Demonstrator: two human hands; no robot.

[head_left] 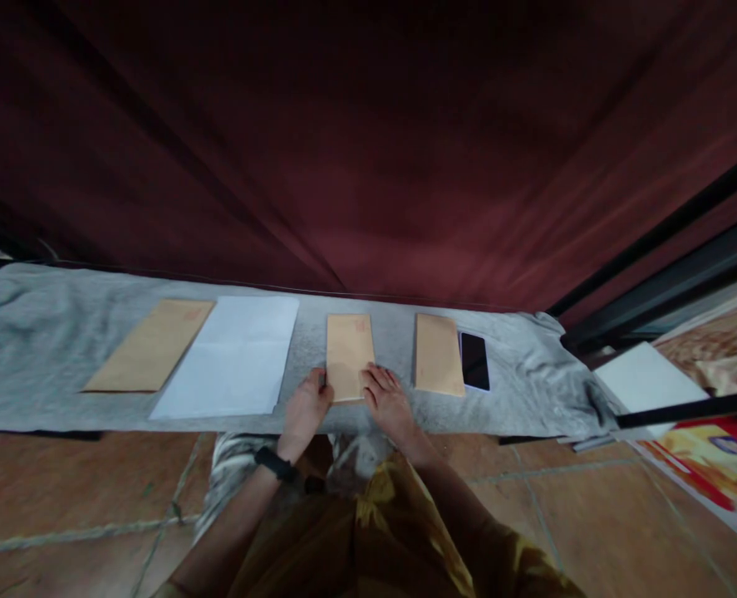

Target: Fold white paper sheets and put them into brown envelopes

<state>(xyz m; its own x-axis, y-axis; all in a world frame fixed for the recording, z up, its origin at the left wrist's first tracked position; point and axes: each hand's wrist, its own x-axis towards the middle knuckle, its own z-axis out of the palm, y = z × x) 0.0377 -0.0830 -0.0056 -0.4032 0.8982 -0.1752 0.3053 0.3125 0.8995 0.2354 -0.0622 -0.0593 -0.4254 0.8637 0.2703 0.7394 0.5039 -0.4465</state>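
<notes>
A tan paper envelope lies upright in front of me on a grey cloth, with a small red mark near its top right corner. My left hand is closed at its lower left edge, thumb and fingers against the paper. At the lower right edge, the curled fingers of my right hand grip the same envelope. To the right is a stack of similar envelopes. White paper sheets with a crease across them lie left of my hands, partly beside another tan envelope.
A dark-screened phone sits right of the stack. The grey cloth covers a narrow bench before a dark red curtain. Black metal bars slant at the right, near a white board and a colourful red-and-yellow package.
</notes>
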